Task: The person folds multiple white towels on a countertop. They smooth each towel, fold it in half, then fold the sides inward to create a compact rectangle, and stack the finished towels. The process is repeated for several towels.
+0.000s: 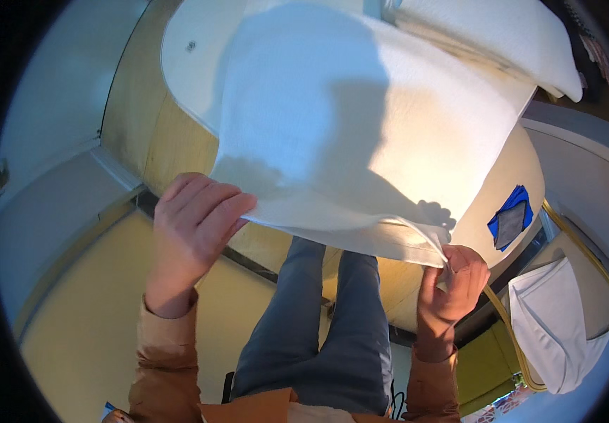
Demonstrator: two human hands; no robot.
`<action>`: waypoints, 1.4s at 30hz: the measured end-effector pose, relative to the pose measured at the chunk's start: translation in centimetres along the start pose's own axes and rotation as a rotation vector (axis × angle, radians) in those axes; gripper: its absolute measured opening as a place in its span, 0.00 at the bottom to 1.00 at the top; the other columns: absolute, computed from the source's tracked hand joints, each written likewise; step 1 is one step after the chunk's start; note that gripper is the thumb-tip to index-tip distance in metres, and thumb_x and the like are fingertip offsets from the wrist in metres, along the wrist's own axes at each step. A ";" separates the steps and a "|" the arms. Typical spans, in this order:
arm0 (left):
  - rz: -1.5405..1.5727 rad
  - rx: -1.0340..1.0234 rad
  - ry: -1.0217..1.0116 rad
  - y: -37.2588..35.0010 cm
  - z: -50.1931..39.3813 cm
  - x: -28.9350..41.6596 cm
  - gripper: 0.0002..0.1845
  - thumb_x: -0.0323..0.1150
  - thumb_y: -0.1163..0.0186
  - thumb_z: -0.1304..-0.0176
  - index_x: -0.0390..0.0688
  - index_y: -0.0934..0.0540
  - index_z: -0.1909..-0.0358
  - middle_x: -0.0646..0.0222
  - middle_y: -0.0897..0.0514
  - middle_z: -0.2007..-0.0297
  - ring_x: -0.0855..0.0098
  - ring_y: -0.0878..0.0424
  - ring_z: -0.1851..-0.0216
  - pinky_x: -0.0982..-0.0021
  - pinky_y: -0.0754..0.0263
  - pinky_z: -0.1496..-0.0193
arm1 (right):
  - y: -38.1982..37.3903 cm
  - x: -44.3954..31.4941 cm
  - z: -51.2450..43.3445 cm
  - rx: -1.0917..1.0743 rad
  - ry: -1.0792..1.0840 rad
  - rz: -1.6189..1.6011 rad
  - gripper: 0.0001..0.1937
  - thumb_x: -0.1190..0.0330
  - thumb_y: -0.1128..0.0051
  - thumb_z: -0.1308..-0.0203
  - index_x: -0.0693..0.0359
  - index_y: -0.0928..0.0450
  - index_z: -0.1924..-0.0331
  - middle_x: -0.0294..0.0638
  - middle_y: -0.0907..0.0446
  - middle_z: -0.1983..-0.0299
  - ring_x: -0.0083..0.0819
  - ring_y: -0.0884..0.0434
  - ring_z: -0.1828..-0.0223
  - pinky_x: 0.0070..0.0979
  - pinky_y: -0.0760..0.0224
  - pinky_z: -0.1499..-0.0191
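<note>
A large white cloth (431,137) spreads over the rounded tabletop, with its near edge raised toward me. At that edge's left corner, my left hand (193,227) grips the fabric between thumb and fingers. My right hand (455,283) pinches the right corner, where the hem folds back and the cloth looks doubled. Between the two hands the edge sags slightly and hangs past the table in front of my legs. A shadow of a head and arm falls across the cloth.
Folded white fabric (473,37) is piled at the far right of the rounded table (518,164). A blue and grey cloth piece (512,219) lies right of the white cloth. Lower right, white fabric (547,322) drapes over a gold-framed chair (598,285) beside a green cushioned seat (487,365).
</note>
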State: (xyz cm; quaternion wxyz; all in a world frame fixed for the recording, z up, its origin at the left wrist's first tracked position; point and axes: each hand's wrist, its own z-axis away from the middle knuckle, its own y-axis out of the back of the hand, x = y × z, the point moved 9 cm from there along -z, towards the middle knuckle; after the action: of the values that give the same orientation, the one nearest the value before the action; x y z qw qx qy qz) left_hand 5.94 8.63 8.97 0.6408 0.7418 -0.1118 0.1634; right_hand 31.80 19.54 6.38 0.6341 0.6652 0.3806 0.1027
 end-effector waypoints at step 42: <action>0.060 0.395 0.495 -4.7 -6.6 -8.9 0.19 0.29 0.34 0.41 0.38 0.24 0.49 0.60 0.22 0.52 0.62 0.25 0.48 0.63 0.32 0.42 | -4.4 11.6 -4.1 -0.052 -0.671 -0.628 0.05 0.81 0.43 0.40 0.71 0.22 0.60 0.43 0.22 0.61 0.22 0.23 0.64 0.18 0.29 0.62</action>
State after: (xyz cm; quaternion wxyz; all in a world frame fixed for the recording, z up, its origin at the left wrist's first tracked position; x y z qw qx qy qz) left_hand -1.17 15.52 2.08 0.4872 0.7859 0.0595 0.3761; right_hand 35.61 29.63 -1.00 0.7391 0.4979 0.3349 -0.3059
